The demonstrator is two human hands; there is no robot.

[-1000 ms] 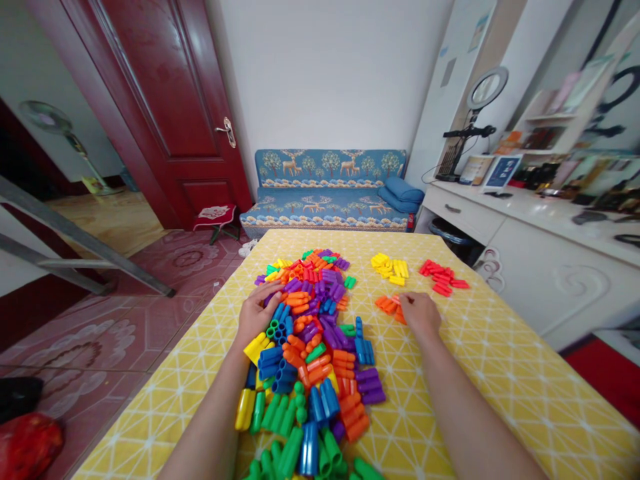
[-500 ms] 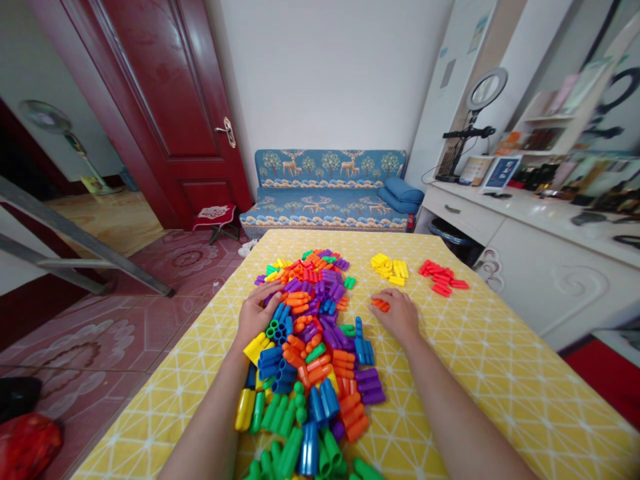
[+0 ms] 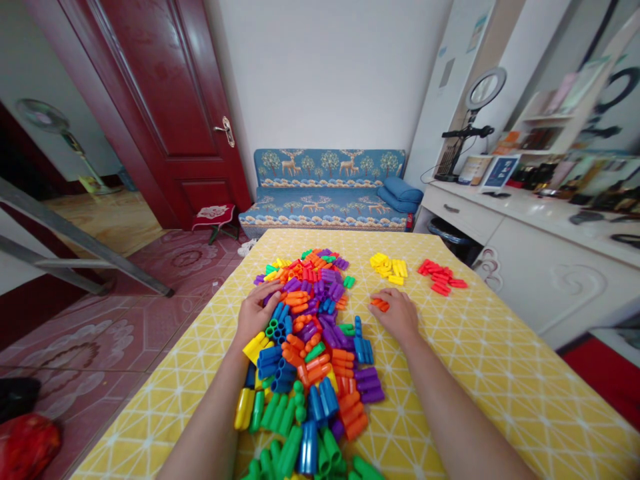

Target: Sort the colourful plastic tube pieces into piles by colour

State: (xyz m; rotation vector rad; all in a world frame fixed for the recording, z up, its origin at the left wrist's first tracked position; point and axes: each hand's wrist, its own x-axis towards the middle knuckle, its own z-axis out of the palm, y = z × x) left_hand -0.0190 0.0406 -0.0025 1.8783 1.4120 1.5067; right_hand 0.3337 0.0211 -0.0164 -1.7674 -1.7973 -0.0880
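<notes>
A long heap of plastic bullet-shaped building blocks (image 3: 323,337) in purple, blue, orange, green, yellow and red runs down the table. My left hand (image 3: 257,311) lies on the heap's left edge, fingers stretched over purple and blue blocks, not gripping any that I can see. To the right of the heap, my right hand (image 3: 397,311) has its fingers closed on an orange block (image 3: 380,305), low over the tablecloth. Beyond that hand lies a small group of yellow blocks (image 3: 389,268). A group of red blocks (image 3: 442,277) sits farther right.
A yellow cloth with white lines covers the table (image 3: 480,373). Behind it stands a blue patterned sofa (image 3: 325,193). At right is a white dresser (image 3: 545,253) with cosmetics and a ring light (image 3: 485,88). A metal ladder (image 3: 90,243) and a red stool (image 3: 215,215) are at left.
</notes>
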